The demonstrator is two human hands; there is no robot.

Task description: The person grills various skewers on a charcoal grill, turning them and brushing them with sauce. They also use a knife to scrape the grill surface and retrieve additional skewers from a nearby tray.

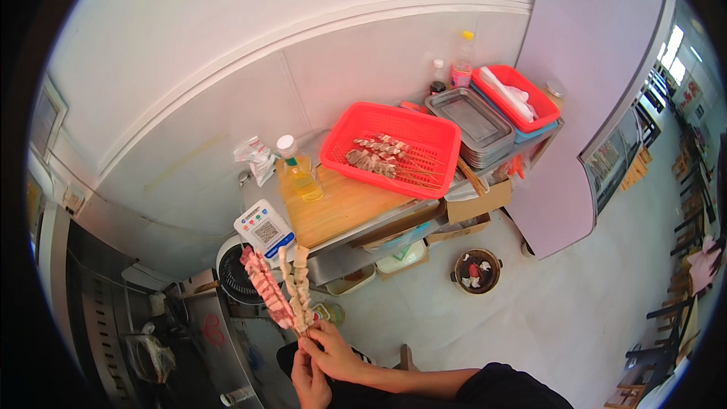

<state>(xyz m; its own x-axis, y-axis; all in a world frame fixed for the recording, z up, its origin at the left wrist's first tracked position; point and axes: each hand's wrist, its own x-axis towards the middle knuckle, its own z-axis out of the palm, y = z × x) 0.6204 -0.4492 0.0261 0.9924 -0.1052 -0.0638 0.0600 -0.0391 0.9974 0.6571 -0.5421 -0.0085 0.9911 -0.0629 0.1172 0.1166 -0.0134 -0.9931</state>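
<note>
Both my hands are together at the bottom centre, around the sticks of one bunch of skewers. My right hand (334, 352) grips the sticks just below the food. Lower down, my left hand (310, 382) closes around their lower ends. Pinkish-red meat skewers (268, 289) fan out on the left of the bunch, and pale, folded skewers (299, 284) stand beside them. Ahead, a red plastic basket (392, 111) on the table holds several threaded meat skewers (372, 163). It rests partly over a wooden board (346, 210).
An oil bottle (304, 179) and a printed-code stand (265, 227) are on the left of the table. Stacked metal trays (474, 119) and another red basket (545, 111) occupy its right. A round pot (477, 289) holding litter sits on the floor. Metal cooking equipment (199, 318) stands left.
</note>
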